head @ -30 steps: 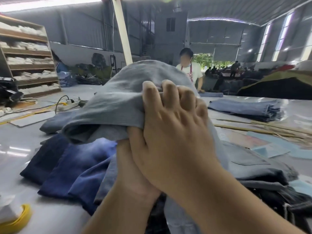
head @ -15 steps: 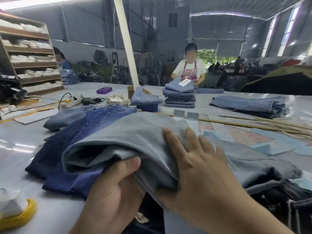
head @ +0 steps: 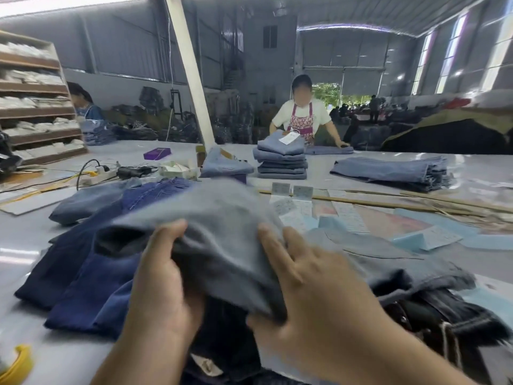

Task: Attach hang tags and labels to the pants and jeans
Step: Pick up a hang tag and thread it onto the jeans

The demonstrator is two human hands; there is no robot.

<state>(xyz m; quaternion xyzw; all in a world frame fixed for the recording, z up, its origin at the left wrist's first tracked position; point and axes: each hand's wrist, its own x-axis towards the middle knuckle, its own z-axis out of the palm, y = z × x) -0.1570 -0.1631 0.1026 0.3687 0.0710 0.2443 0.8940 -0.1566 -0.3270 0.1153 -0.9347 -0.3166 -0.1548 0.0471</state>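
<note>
At the far left edge of the frame a wooden shelf unit (head: 36, 107) holds pale folded stacks, and at the lower left corner a curved yellow object (head: 20, 365) lies on the grey table (head: 33, 237). Just right of it, in the left-centre, dark blue jeans (head: 80, 276) lie spread on the table, with a power strip (head: 104, 173) and its cable beyond them. In the middle of the frame the left hand (head: 163, 282) grasps the near edge of a grey pair of pants (head: 219, 232), thumb on top of the cloth and fingers tucked under it. Beside it the right hand (head: 313, 298) lies on the same garment, fingers spread over the top and thumb hooked under the fold, so it too clasps the fabric. The pants lie draped over the heap of dark garments. Behind, at upper centre, a stack of folded jeans (head: 281, 162) carries a white hang tag (head: 289, 138). Right of centre, paper labels (head: 347, 215) lie on the table, and another flat pile of blue jeans (head: 394, 172) sits at the upper right.
</note>
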